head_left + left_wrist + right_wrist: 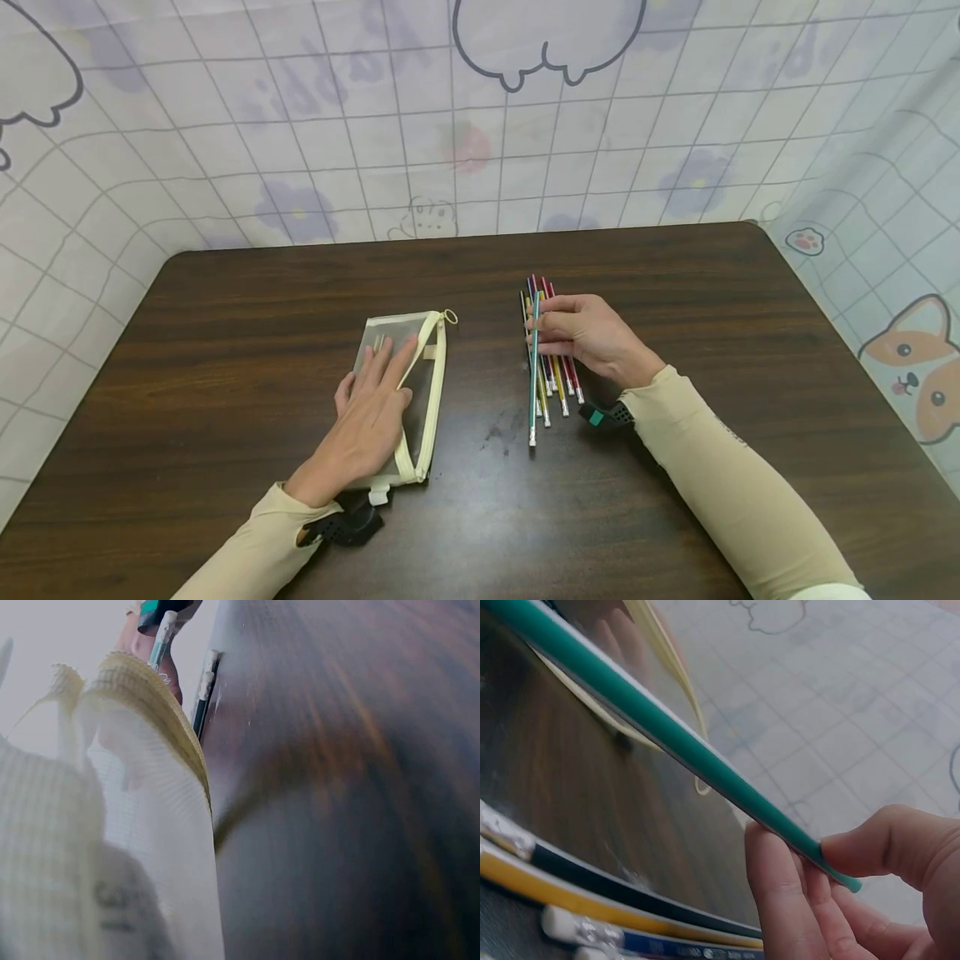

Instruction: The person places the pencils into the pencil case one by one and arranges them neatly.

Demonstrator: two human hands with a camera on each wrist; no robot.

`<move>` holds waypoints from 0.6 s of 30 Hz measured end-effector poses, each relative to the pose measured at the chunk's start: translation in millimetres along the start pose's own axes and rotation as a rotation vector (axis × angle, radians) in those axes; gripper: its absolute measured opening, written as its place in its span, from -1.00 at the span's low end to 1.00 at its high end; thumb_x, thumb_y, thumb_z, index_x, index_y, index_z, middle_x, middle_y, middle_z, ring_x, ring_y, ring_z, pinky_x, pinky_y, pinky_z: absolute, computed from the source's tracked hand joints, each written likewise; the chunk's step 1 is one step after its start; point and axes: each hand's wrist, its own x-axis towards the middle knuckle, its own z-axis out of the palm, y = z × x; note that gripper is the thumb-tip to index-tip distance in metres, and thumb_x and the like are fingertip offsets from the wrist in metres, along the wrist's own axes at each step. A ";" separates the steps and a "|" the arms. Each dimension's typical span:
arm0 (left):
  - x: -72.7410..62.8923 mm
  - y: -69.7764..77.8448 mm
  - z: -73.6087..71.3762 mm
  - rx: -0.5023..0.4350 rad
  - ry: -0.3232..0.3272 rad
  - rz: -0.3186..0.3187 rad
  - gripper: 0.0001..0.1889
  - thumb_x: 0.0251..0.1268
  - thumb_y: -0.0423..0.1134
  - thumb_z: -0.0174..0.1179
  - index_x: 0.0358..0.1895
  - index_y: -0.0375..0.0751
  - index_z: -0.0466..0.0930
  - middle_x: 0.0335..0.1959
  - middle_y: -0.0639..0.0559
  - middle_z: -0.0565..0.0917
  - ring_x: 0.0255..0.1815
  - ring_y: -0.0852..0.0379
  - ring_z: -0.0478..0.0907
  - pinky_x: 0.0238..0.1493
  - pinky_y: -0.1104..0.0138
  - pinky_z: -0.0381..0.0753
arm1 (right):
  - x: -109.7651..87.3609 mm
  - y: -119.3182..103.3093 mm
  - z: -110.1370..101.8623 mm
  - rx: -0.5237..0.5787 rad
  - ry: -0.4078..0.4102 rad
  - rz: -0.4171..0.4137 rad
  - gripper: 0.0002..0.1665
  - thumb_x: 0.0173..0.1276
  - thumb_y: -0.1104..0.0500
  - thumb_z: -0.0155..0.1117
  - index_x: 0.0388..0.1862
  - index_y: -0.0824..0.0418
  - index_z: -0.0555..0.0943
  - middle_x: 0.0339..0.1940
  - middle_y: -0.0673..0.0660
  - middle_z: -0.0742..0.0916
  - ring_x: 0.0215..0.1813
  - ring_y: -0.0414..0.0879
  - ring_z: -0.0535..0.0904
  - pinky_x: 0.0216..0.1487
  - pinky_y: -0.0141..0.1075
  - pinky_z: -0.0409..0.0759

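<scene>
My right hand point(592, 337) pinches a green pencil point(533, 400) between thumb and fingers. In the right wrist view the grip on the green pencil point(705, 761) is close to one end. Below that hand lies a loose bundle of pencils point(558, 387) in yellow, red and dark colours, their white erasers facing the near side. My left hand point(367, 425) rests with fairly straight fingers on a see-through zip pouch point(437, 383) with cream edging. The pouch's zipper side faces right and gapes a little. In the left wrist view the pouch's mesh wall point(165, 825) fills the left half.
A dark wooden table point(637, 517) carries everything. Behind it and along the sides hangs a white gridded curtain point(480, 125) with cartoon prints. The pouch's zipper ring point(450, 317) sticks out at its far corner, and a small white tab point(379, 495) at its near end.
</scene>
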 end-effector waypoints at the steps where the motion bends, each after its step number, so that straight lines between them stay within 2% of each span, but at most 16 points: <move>1: -0.1 0.0 -0.1 -0.001 -0.001 -0.001 -0.32 0.60 -0.19 -0.31 0.71 0.28 -0.12 0.75 -0.19 -0.10 0.77 -0.30 -0.28 0.54 -0.34 -0.24 | 0.2 0.2 1.5 0.014 0.000 0.000 -0.52 0.52 0.35 0.12 0.35 0.49 0.40 0.31 0.35 0.59 -0.02 -0.12 0.80 -0.01 -0.29 0.77; 5: -0.4 0.4 -1.2 -0.003 -0.001 -0.002 -0.32 0.60 -0.20 -0.31 0.71 0.29 -0.13 0.75 -0.19 -0.10 0.77 -0.30 -0.29 0.54 -0.35 -0.25 | 0.6 0.7 6.9 0.027 -0.008 -0.009 -0.52 0.52 0.35 0.12 0.34 0.52 0.42 0.23 0.31 0.62 -0.01 -0.04 0.80 0.01 -0.28 0.77; 10: -0.7 0.6 -1.6 -0.004 -0.001 -0.003 -0.31 0.59 -0.21 -0.31 0.71 0.30 -0.13 0.75 -0.18 -0.10 0.77 -0.30 -0.29 0.54 -0.35 -0.25 | -0.2 1.6 11.8 0.043 -0.026 -0.007 -0.46 0.48 0.37 0.10 0.39 0.53 0.40 0.04 0.22 0.68 -0.03 0.01 0.80 -0.01 -0.29 0.77; 18: -0.5 1.2 -1.4 -0.001 -0.001 -0.007 -0.32 0.59 -0.20 -0.30 0.71 0.29 -0.12 0.76 -0.17 -0.10 0.77 -0.29 -0.29 0.54 -0.35 -0.25 | -0.7 4.9 20.3 0.076 -0.060 0.007 -0.46 0.47 0.36 0.11 0.39 0.51 0.39 -0.07 0.17 0.68 -0.10 -0.03 0.79 -0.06 -0.25 0.79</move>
